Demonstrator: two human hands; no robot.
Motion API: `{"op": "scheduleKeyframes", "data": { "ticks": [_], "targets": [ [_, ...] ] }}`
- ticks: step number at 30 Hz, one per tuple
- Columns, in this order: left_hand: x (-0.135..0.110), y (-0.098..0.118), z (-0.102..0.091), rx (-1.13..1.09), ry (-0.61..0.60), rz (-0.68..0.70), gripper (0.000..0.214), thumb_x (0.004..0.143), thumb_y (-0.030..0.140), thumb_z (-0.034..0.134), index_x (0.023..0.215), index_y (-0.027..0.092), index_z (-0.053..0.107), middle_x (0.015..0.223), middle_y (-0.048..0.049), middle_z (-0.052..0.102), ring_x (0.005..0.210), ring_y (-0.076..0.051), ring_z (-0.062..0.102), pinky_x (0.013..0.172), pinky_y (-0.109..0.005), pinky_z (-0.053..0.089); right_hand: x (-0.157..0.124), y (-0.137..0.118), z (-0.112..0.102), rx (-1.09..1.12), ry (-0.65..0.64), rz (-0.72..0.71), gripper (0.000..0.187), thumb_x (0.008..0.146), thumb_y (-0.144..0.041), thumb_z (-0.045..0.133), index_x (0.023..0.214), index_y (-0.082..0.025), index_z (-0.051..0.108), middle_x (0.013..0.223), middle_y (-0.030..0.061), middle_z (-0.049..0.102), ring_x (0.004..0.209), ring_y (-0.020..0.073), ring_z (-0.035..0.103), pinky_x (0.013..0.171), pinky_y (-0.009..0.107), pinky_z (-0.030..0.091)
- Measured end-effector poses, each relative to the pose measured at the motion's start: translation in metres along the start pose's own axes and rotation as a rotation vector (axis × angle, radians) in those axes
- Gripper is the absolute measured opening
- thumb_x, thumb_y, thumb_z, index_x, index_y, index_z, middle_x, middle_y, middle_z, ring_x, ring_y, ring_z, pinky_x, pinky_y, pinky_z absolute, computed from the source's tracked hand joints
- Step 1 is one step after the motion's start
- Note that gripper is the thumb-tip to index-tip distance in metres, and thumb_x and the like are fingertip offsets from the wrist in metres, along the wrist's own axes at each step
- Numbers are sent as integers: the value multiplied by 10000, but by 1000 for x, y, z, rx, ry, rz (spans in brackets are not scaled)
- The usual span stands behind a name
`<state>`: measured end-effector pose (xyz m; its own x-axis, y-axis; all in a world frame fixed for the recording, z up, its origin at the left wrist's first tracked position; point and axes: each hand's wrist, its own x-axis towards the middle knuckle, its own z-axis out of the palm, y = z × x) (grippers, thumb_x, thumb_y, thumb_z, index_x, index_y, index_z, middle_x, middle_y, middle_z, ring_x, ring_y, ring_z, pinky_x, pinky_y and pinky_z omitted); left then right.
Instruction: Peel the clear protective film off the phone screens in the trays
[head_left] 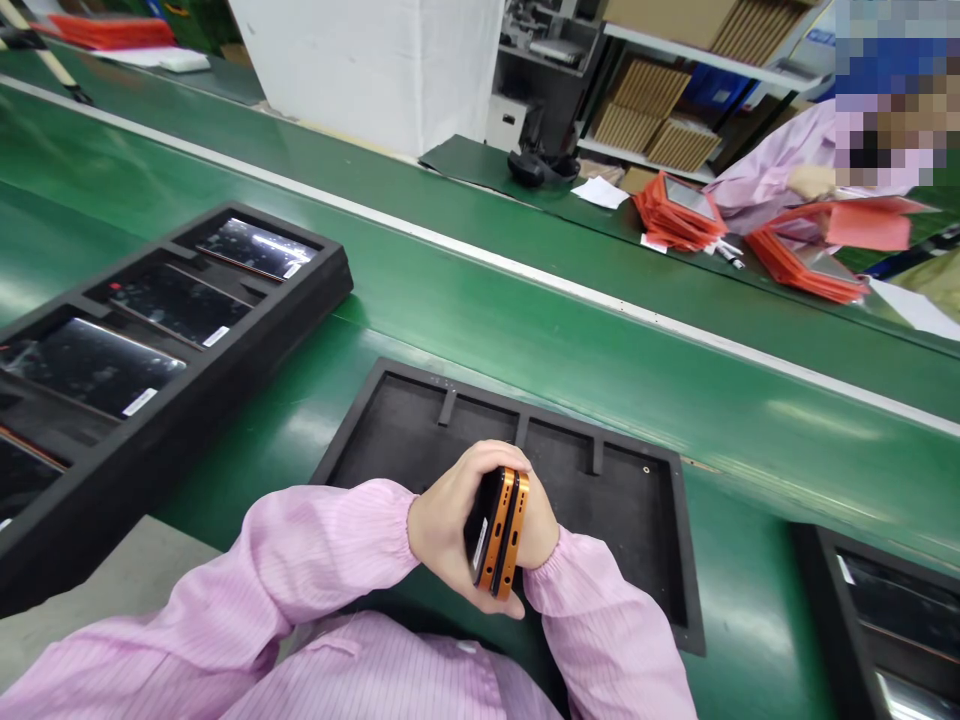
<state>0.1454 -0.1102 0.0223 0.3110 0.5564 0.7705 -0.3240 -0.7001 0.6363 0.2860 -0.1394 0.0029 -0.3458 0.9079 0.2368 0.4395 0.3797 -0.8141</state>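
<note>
Two smartphones with orange frames stand on edge, pressed together, their port ends facing me. My left hand wraps round them from the left, thumb along the near side and fingers over the top. Against their right side lies my right hand; its fingers are mostly hidden behind the phones. The phone on the left turns its dark screen with a white label toward my left palm. Beneath both hands lies a black foam tray with shallow slots along its far edge.
A black tray of phones sits at the left, another phone tray at the right. Both rest on the green conveyor. Across it, a co-worker in a pink sleeve handles red sleeves near a red stack.
</note>
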Motion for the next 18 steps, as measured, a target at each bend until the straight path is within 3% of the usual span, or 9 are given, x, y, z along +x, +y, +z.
{"op": "scheduleKeyframes", "data": {
  "ticks": [9,18],
  "targets": [
    [4,4,-1,-7,2,27,1074,458,643,873,1319,222,390,1098,-122,547,1022,-307,604,928,-472,521,4,-4,-2,-93,69,-148,619,704,-443,744,1212,-218,470,1170,123,567,1131,313,542,994,512,422],
    [-1,4,-1,-55,14,-43,1111,432,672,864,1345,233,407,1179,-138,534,1100,-339,584,993,-510,488,4,-3,-2,-48,147,-183,655,696,-441,768,1227,-255,433,1154,104,565,1074,315,564,935,528,450]
  ]
}}
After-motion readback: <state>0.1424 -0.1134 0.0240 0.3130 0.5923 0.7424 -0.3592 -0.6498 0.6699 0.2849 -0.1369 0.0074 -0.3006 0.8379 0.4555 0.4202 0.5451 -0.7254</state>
